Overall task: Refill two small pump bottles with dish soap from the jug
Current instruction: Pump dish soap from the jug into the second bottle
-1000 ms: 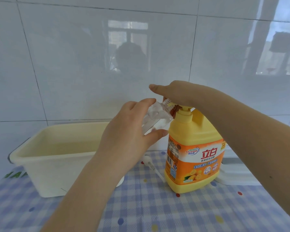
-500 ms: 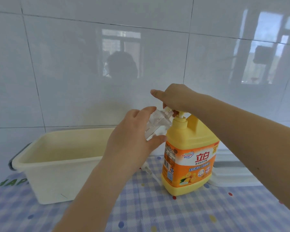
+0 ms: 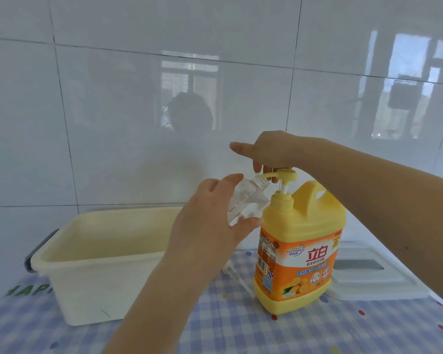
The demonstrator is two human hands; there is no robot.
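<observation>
A yellow and orange dish soap jug (image 3: 299, 251) stands on the checked tablecloth. Its yellow pump head (image 3: 286, 175) is up, with the white stem showing. My right hand (image 3: 274, 149) lies on top of the pump head, fingers curled down around it and one finger pointing left. My left hand (image 3: 207, 231) grips a small clear bottle (image 3: 246, 200), tilted with its open neck right under the pump's nozzle. A loose white pump with its tube (image 3: 234, 273) lies on the cloth behind my left wrist, partly hidden. No second small bottle is in view.
A cream plastic tub (image 3: 62, 254) stands at the left against the tiled wall. A flat white lidded box (image 3: 368, 279) lies to the right of the jug, behind my right forearm. The blue checked tablecloth (image 3: 241, 328) reaches the front edge.
The jug's pump head has risen from pressed down to fully up, my right hand rising with it. The small bottle stays at the nozzle. The camera view has shifted a little.
</observation>
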